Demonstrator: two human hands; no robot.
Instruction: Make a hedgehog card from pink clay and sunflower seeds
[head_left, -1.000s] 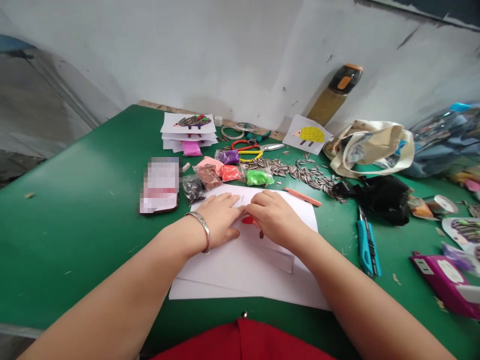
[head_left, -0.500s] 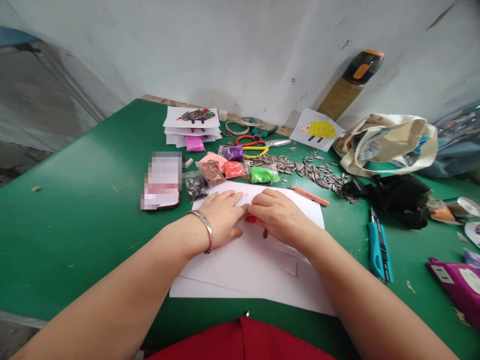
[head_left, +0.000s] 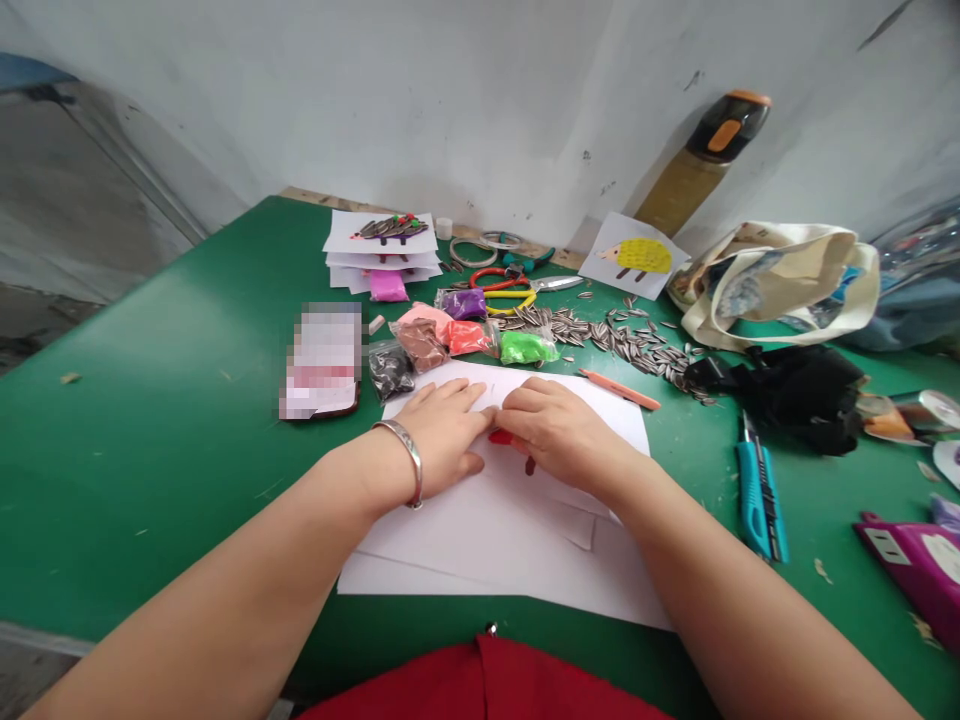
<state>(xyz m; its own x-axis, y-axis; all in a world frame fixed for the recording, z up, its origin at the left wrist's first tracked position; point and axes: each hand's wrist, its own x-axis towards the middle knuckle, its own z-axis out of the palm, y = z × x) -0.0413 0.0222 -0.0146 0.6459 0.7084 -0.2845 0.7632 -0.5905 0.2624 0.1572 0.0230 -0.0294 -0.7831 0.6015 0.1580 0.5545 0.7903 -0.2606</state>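
Left hand (head_left: 442, 435) and right hand (head_left: 559, 430) lie flat and palm-down on the sheet, fingers loosely together, tips nearly meeting. Neither shows a grip, though whatever lies under the palms is hidden. Beneath them, a white paper sheet (head_left: 480, 540) sits on further loose sheets at the middle of the near edge of the green table (head_left: 150, 480). Under the right hand's fingers, a red clay patch (head_left: 500, 436) and a brown clay stub (head_left: 530, 466) show; no seeds are visible on this sheet, so its figure appears far from the finished state of the seed-covered sample sheets (head_left: 381, 232) near the far edge. Bagged clay packets (head_left: 529, 347) and loose sunflower seeds (head_left: 600, 335) lie just beyond the sheet's far edge. An orange pencil (head_left: 619, 390) lies just off its right corner; a blue utility knife (head_left: 760, 500) lies further right.
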